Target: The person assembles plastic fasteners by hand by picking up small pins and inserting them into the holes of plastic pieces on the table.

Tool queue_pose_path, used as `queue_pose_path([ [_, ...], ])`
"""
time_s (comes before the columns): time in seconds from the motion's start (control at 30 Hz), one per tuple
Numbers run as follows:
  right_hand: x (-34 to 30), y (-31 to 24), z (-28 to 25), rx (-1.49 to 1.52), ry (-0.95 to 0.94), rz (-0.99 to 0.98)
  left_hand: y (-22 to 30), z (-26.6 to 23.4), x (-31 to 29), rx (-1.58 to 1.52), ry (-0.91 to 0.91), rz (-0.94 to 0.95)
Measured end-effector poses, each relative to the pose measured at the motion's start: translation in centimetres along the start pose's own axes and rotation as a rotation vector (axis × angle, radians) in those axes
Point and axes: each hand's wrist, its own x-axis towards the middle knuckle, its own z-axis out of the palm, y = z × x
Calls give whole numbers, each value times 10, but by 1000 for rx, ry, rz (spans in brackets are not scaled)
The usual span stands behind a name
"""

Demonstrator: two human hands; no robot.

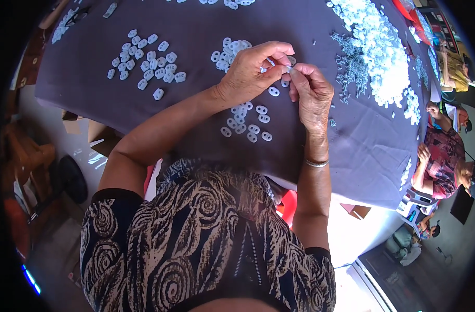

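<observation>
My left hand [253,70] and my right hand [313,93] meet above the table, fingertips pinched together. Between them is a small pale plastic piece [289,68], mostly covered by the fingers. Beneath and behind my left hand lies a heap of white oval two-hole plastic pieces [227,54], partly hidden by it. One loose oval piece [274,91] rests just below the fingertips. Nearer to me, between my forearms, is another loose group of oval pieces [240,120]. A bracelet circles my right wrist.
A dark cloth covers the table [196,135]. More two-hole pieces [150,61] are spread at left. To the right lie small metal screw-like parts [352,62] and a large bright pile of white pieces [383,57]. Other people [440,156] sit along the right side.
</observation>
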Motion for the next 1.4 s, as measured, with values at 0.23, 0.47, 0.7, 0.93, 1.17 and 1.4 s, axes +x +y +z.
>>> queue_pose_path([
  [0.23,0,2,0,31,1,-10,-6,-3,-1,-95,-100,-145],
  [0.47,7,-14,-34,63,314,-112,-5,-1,2,-162,-17,-117],
  [0.7,-14,-32,-96,32,440,15,-10,-5,1,-197,34,-64],
  [0.93,-35,-14,-108,-485,204,-32,-4,-3,2,-210,38,-43],
  [1.17,-35,-23,-89,-763,56,61,-8,-4,0,-198,19,-25],
  [1.4,-31,-26,-79,-836,-47,58,-10,-4,0,-174,16,-54],
])
